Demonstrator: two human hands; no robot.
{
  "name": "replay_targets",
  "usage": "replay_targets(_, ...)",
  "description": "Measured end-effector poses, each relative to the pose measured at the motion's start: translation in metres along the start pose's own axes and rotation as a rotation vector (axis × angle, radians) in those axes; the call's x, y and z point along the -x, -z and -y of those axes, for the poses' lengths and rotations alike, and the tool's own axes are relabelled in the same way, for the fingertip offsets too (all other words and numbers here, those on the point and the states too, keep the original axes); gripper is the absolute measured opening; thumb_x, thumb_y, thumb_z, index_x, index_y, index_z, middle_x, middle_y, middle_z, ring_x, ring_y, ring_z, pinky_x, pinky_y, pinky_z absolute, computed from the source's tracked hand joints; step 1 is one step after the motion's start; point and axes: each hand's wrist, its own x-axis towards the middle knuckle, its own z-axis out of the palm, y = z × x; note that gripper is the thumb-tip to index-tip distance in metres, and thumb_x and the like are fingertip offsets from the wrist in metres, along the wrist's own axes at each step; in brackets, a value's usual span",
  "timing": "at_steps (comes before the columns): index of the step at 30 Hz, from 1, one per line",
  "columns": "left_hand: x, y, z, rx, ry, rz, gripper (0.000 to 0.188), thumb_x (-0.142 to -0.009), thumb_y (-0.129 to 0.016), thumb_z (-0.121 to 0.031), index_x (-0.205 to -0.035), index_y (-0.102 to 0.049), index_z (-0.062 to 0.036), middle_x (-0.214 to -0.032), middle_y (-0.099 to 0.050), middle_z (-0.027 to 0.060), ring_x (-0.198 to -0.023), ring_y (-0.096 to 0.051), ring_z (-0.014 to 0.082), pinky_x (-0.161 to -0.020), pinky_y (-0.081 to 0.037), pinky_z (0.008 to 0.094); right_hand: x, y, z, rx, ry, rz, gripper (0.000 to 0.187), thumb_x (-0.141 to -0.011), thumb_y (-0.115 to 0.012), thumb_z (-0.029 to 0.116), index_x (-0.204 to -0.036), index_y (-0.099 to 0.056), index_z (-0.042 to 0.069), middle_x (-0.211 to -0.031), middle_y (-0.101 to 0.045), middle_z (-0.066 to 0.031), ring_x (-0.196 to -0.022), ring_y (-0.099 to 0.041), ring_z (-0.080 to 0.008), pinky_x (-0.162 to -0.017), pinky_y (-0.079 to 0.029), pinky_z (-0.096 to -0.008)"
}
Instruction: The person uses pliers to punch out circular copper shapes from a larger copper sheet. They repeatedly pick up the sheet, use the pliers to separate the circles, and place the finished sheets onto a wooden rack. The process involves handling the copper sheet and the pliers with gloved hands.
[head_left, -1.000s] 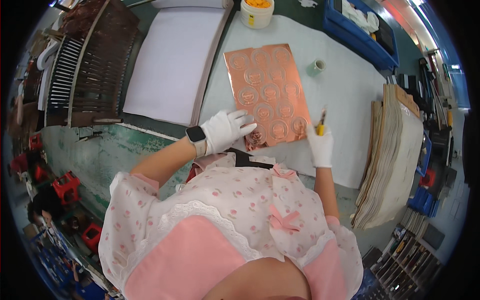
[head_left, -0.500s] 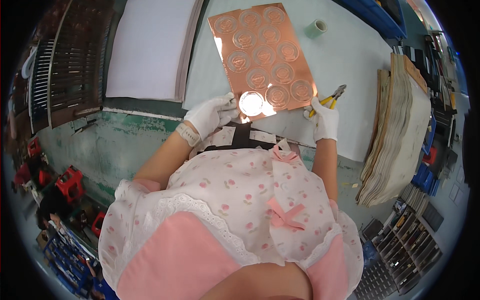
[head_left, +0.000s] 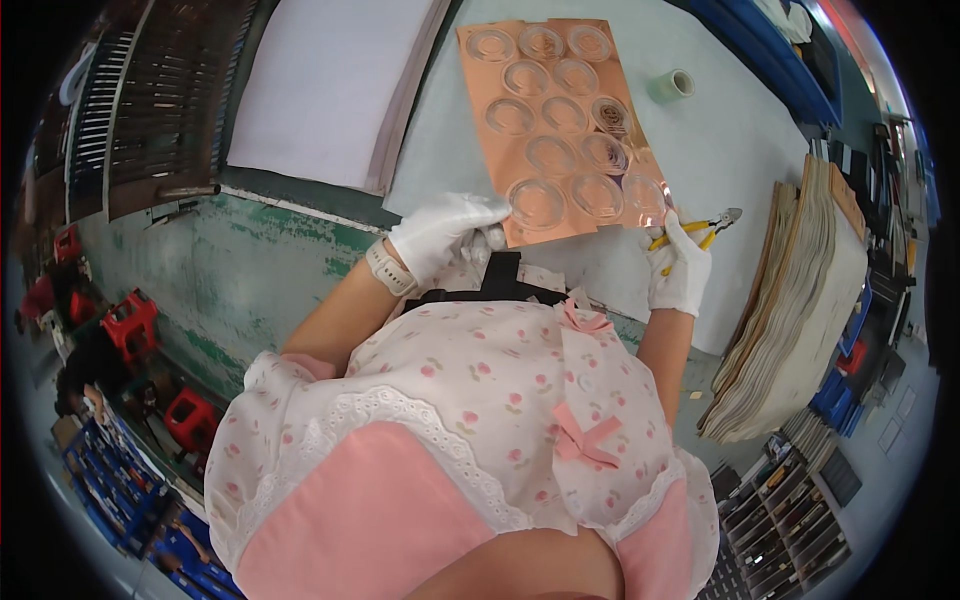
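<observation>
A thin copper-coloured sheet (head_left: 537, 128) with rows of raised round shapes is held tilted above the white-covered table. My left hand (head_left: 440, 235), in a white glove, pinches its near left corner, the fingertips closed on the edge. At the near right corner my gloved right hand (head_left: 682, 272) grips the sheet too. Yellow-handled cutting pliers (head_left: 722, 222) are tucked in that same hand, their metal jaws pointing out to the right. Part of their handles is hidden by my fingers.
A pale green tape roll (head_left: 678, 84) stands right of the sheet. White paper (head_left: 325, 90) is stacked at left, beside a dark slatted rack (head_left: 165, 95). Worn boards or sheets (head_left: 790, 310) pile up at right. A blue bin (head_left: 780, 45) sits at the far right. Red stools (head_left: 130, 325) stand at left.
In the view, the sheet and both hands sit further right, as do the surroundings near them. The sheet's bright glare is gone and its tilt differs slightly. Both hands keep their hold.
</observation>
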Motion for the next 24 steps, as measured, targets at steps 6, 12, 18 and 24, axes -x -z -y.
replay_targets(6,0.011,-0.012,-0.023,0.115,-0.015,-0.021,0.023,-0.089,-0.058,-0.029,-0.088,-0.057,-0.0063,-0.063,-0.051,-0.0020,-0.050,-0.042,0.0057,-0.046,-0.033,0.0191,0.033,-0.018,0.032,0.580,0.493,-0.047,0.039,-0.076,-0.074,0.013,-0.106,-0.054,-0.001,-0.089,-0.058,-0.0049,-0.078,-0.058,-0.0129,-0.066,-0.049,-0.0291)
replay_targets(12,0.019,-0.043,-0.062,0.143,-0.099,0.004,0.026,-0.090,-0.057,-0.028,-0.091,-0.062,-0.0025,-0.065,-0.051,-0.0025,-0.053,-0.045,0.0065,-0.046,-0.035,0.0212,0.047,-0.085,0.073,1.097,1.282,0.834,0.043,-0.065,-0.070,-0.005,-0.105,-0.057,0.007,-0.091,-0.061,-0.0059,-0.082,-0.059,-0.0191,-0.071,-0.049,-0.0300)
replay_targets(18,0.030,-0.048,-0.088,-0.286,-0.577,-0.247,0.029,-0.091,-0.055,-0.026,-0.101,-0.065,-0.0004,-0.083,-0.061,0.0015,-0.072,-0.055,0.0084,-0.066,-0.043,0.0204,0.044,-0.094,0.083,0.697,0.929,0.598,0.031,-0.075,-0.066,-0.009,-0.102,-0.058,0.004,-0.094,-0.062,-0.0049,-0.086,-0.060,-0.0125,-0.077,-0.049,-0.0267)
replay_targets(24,0.039,-0.072,-0.161,-1.067,-1.381,-0.431,0.033,-0.087,-0.063,-0.027,-0.108,-0.064,-0.0018,-0.087,-0.066,0.0006,-0.078,-0.058,0.0080,-0.075,-0.046,0.0217,0.068,-0.110,0.138,0.328,0.801,0.387,0.026,-0.078,-0.068,-0.007,-0.100,-0.058,0.002,-0.096,-0.063,-0.0035,-0.087,-0.059,-0.0104,-0.080,-0.048,-0.0250)
